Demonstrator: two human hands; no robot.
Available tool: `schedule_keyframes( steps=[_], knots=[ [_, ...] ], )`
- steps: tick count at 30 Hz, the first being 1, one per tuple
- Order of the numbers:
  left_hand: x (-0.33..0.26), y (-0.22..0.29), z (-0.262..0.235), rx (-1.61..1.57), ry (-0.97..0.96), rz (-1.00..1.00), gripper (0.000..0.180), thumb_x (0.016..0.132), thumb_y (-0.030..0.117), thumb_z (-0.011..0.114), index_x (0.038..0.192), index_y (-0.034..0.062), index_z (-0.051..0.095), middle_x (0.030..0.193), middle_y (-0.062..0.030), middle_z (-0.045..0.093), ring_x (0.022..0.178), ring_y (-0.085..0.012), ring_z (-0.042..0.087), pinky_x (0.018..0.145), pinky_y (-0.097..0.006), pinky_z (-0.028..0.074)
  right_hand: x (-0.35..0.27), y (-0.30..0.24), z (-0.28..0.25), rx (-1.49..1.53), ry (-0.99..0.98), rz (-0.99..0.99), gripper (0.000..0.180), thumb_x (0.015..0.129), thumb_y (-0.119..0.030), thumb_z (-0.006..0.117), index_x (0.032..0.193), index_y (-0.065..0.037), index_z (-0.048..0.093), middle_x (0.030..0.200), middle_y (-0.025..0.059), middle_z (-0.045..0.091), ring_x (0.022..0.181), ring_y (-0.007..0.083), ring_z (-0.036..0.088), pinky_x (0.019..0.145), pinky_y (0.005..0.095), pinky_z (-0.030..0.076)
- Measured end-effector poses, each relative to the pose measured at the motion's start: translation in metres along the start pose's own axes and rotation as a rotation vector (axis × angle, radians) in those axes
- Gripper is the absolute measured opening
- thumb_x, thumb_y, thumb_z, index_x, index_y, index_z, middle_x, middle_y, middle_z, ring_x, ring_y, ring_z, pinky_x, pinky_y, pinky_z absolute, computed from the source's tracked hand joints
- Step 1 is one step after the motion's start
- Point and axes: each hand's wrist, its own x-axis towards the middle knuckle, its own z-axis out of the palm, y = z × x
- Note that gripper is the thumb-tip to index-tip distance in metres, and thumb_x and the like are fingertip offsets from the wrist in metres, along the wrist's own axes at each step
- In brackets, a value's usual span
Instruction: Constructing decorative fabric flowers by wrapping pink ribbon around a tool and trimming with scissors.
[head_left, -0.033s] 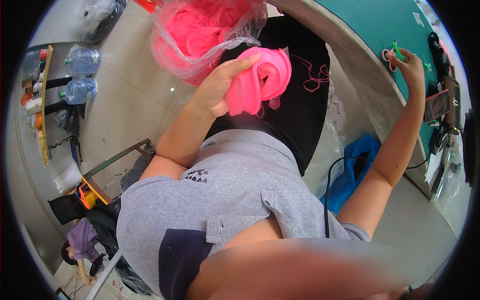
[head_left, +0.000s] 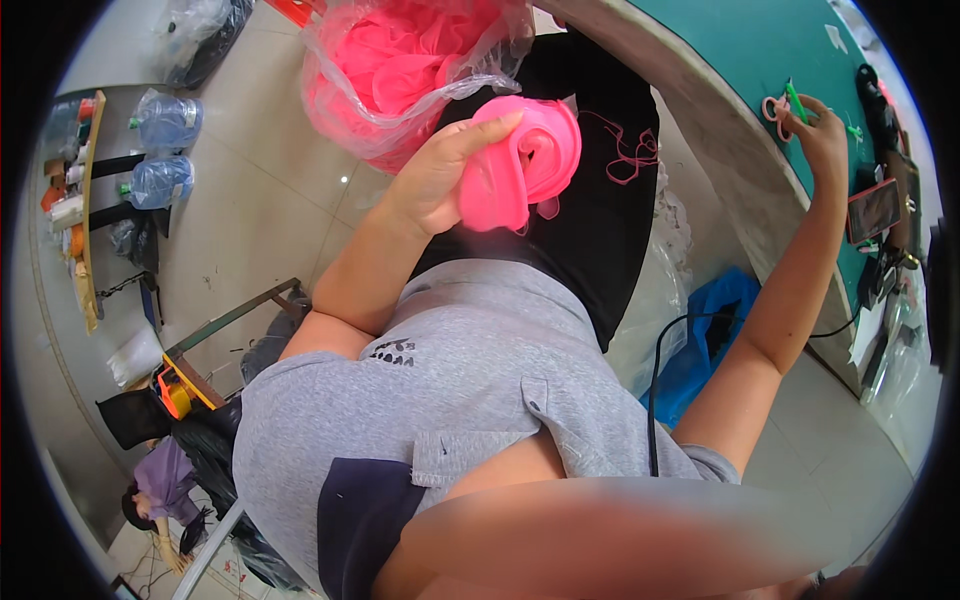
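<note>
My left hand (head_left: 440, 175) grips a bright pink fabric flower (head_left: 550, 150), a strip coiled into a rosette, with the thumb over its upper edge. It is held above the black cloth (head_left: 600, 240) on my lap. Far off to the right, my right hand (head_left: 822, 130) reaches over the green tabletop (head_left: 720, 45). Its fingers are closed at pink-handled scissors (head_left: 772, 108), and a slim green tool (head_left: 796, 100) lies against them. Part of the scissors is hidden by the fingers.
A clear plastic bag (head_left: 335, 120) full of pink fabric pieces stands beyond my left hand. Loose pink thread (head_left: 635, 160) lies on the black cloth. A blue plastic bag (head_left: 715, 320) and a black cable (head_left: 655, 390) are below the table edge. Another person (head_left: 165, 490) is at lower left.
The pink flower has turned slightly and its lower edge has drawn in a little within my left hand. My right hand is almost unmoved.
</note>
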Motion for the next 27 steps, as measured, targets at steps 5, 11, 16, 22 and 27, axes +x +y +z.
schedule_keyframes(
  steps=[5, 11, 16, 22, 27],
  knots=[
    [0.006, -0.008, -0.004, 0.083, 0.071, 0.062, 0.028, 0.092, 0.024, 0.057, 0.109, 0.0019, 0.058, 0.103, -0.0077, 0.063, 0.096, -0.0154, 0.061, 0.087, -0.033, 0.049, -0.092, -0.123, 0.0, 0.459, 0.184, -0.268, 0.017, 0.082, -0.015, 0.066, 0.096, -0.006, 0.069, 0.077, 0.0056, 0.065, 0.072, 0.0109, 0.061, 0.064, 0.0231, 0.045],
    [0.007, -0.019, 0.007, 0.057, 0.03, 0.032, 0.032, 0.095, 0.028, 0.051, 0.112, 0.0006, 0.057, 0.103, -0.0084, 0.063, 0.095, -0.0179, 0.062, 0.088, -0.038, 0.049, -0.159, -0.189, 0.048, 0.472, 0.149, -0.818, 0.029, 0.065, -0.003, 0.072, 0.093, -0.007, 0.067, 0.087, 0.0065, 0.062, 0.067, 0.0208, 0.062, 0.057, 0.0279, 0.05],
    [0.008, -0.023, 0.009, 0.101, 0.072, 0.102, 0.029, 0.095, 0.024, 0.051, 0.11, 0.001, 0.059, 0.1, -0.0079, 0.064, 0.092, -0.0165, 0.063, 0.086, -0.036, 0.05, -0.152, -0.185, 0.065, 0.34, 0.335, -0.915, 0.03, 0.067, 0.001, 0.068, 0.096, -0.005, 0.066, 0.09, 0.0074, 0.062, 0.067, 0.0214, 0.062, 0.055, 0.0285, 0.05],
    [0.008, -0.026, 0.007, 0.214, 0.126, 0.216, 0.028, 0.095, 0.022, 0.05, 0.108, 0.0007, 0.062, 0.1, -0.0085, 0.065, 0.093, -0.0158, 0.063, 0.085, -0.034, 0.05, -0.144, -0.181, 0.07, 0.569, 0.322, -0.696, 0.019, 0.073, 0.005, 0.063, 0.089, -0.004, 0.062, 0.085, 0.0098, 0.06, 0.067, 0.0196, 0.061, 0.054, 0.0269, 0.047],
    [0.013, -0.016, -0.007, 0.339, 0.147, 0.47, 0.034, 0.097, 0.027, 0.043, 0.11, 0.0003, 0.06, 0.108, -0.0125, 0.064, 0.104, -0.0221, 0.06, 0.096, -0.039, 0.044, -0.135, -0.134, 0.074, 0.796, 0.416, -0.28, 0.006, 0.091, -0.007, 0.057, 0.087, -0.003, 0.058, 0.075, 0.0017, 0.055, 0.058, 0.0086, 0.049, 0.047, 0.0213, 0.036]
  ],
)
